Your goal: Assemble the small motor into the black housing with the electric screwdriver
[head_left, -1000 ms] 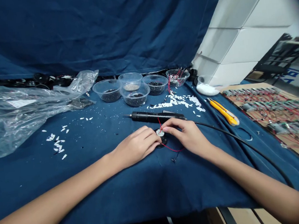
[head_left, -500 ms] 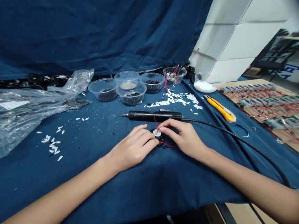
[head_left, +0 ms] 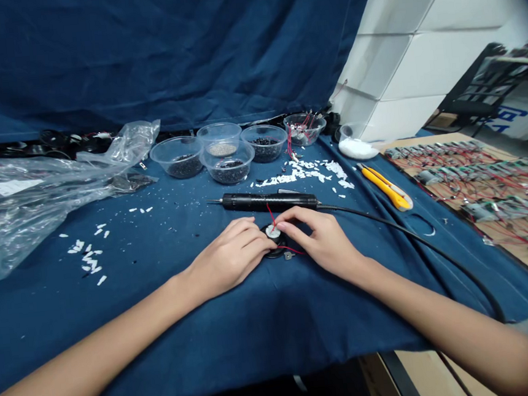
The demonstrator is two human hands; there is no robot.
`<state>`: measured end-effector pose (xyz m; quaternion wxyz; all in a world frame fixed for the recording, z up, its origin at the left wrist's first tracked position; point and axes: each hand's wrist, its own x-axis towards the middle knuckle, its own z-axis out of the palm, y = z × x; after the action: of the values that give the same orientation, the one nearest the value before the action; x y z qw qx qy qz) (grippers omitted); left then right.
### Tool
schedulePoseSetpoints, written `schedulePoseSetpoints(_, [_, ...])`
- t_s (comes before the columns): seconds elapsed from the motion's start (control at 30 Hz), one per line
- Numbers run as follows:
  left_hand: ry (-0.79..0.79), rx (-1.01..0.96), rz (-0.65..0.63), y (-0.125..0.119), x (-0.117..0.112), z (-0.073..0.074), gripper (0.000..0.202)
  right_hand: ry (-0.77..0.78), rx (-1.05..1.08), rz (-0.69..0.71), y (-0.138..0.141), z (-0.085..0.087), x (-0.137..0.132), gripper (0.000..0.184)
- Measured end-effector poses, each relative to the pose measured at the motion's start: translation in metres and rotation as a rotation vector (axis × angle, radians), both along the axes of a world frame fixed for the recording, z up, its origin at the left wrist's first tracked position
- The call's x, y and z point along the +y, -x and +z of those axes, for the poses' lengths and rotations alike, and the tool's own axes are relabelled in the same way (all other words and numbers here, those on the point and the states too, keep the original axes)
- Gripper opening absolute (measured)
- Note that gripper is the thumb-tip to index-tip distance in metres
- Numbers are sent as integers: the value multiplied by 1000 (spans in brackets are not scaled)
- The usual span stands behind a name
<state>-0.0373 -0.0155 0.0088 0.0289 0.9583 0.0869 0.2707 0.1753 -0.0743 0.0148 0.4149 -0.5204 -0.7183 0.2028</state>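
Note:
A small black round part (head_left: 277, 253) with a whitish disc (head_left: 273, 231) on top lies on the blue cloth between my hands. My left hand (head_left: 229, 255) steadies it from the left, fingers curled together against its edge. My right hand (head_left: 326, 237) pinches thumb and forefinger at the base of a red wire (head_left: 270, 213) standing up from the disc. Another stretch of red wire (head_left: 295, 251) runs out to the right under that hand. A tiny metal plate (head_left: 289, 255) sits by the front edge of the round part. My fingers hide some of the part.
Just behind my hands lies a black electric screwdriver (head_left: 264, 201), its cable (head_left: 401, 233) trailing right. Farther back stand several clear bowls (head_left: 229, 171) of small parts. A yellow utility knife (head_left: 387, 188), a board of wired assemblies (head_left: 435, 198), a plastic bag (head_left: 60, 191) and white scraps (head_left: 303, 172) surround the area.
The view has shifted slightly. The tiny metal plate beside the round part now shows more clearly. Both hands keep nearly the same hold on the part and wire.

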Motion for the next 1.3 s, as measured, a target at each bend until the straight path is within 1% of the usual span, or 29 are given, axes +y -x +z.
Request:
schedulePoseSetpoints(0.17, [-30,73,9,-1,0,4,18,-7,-22,7,-1,1,-1,12])
schedulePoseSetpoints(0.3, [-66,137,26,1,-2,6,20,28,-2,3,0,0,0,15])
schedulePoseSetpoints(0.37, [-70,159,37,2,-4,6,22,79,98,-33,1,0,0,16])
schedulePoseSetpoints(0.4, [-57,159,49,2,-5,6,21,118,192,-59,1,0,0,17])
schedulePoseSetpoints(0.47, [-11,135,66,3,-8,7,21,223,439,-120,2,2,1,18])
schedulePoseSetpoints(0.53, [39,100,51,3,-11,7,20,361,694,-196,1,8,2,17])
schedulePoseSetpoints(0.6, [75,79,21,3,-13,7,20,543,902,-262,1,16,5,15])
schedulePoseSetpoints(0.67, [109,75,13,4,-13,7,20,769,1051,-284,0,25,11,19])
schedulePoseSetpoints(0.73, [158,70,14,6,-9,9,21,964,1124,-286,-1,32,19,27])
schedulePoseSetpoints(0.8, [220,18,42,8,1,13,23,1079,1132,-305,-2,35,26,36])
schedulePoseSetpoints(0.87, [241,-48,148,7,17,18,23,1136,1117,-338,-3,34,32,44])
schedulePoseSetpoints(0.9, [214,-58,225,6,26,19,23,1162,1109,-347,-3,33,34,47])
schedulePoseSetpoints(0.93, [159,-28,305,4,36,20,22,1177,1109,-351,-3,32,35,49])
schedulePoseSetpoints(1.0, [17,108,424,-1,55,19,24,1179,1124,-344,-4,29,37,51])
schedulePoseSetpoints(1.07, [-74,250,470,-6,69,17,30,1162,1139,-322,-5,27,37,51])
schedulePoseSetpoints(1.13, [-105,339,440,-10,76,18,31,1129,1138,-297,-7,24,37,50])
schedulePoseSetpoints(1.2, [-140,354,381,-14,75,24,30,1052,1130,-293,-7,22,36,48])
schedulePoseSetpoints(1.3, [-250,273,347,-25,63,44,31,825,1165,-303,-2,20,34,38])
